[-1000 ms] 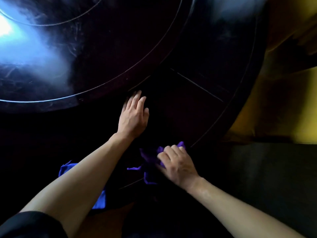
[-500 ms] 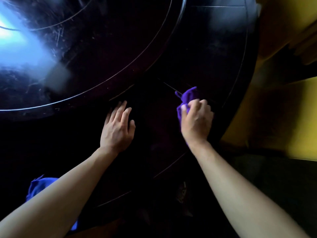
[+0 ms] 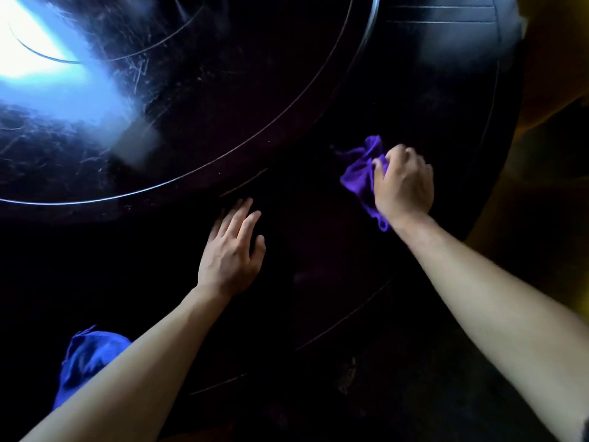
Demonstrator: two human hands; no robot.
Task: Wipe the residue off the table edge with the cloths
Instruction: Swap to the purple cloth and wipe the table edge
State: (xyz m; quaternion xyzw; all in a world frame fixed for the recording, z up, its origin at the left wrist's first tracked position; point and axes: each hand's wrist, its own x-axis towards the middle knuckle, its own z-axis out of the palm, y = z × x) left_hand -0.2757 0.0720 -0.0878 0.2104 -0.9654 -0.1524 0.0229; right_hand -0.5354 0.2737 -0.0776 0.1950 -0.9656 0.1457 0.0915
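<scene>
Open dark table (image 3: pixel 318 237) between hands

A dark, glossy round surface (image 3: pixel 318 106) carries everything, with a raised inner disc catching a bright glare. A crumpled purple cloth (image 3: pixel 358 177) lies on it under the right hand's curled fingers (image 3: pixel 395 161). The left hand's fingers (image 3: pixel 237 215) rest flat. A blue cloth (image 3: pixel 86 358) lies well behind them, near the edge.

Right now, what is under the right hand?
The bunched purple cloth, gripped by the right hand against the dark table. Cloth shows left of and below the fingers; the part beneath the palm, and any residue there, is covered.
</scene>
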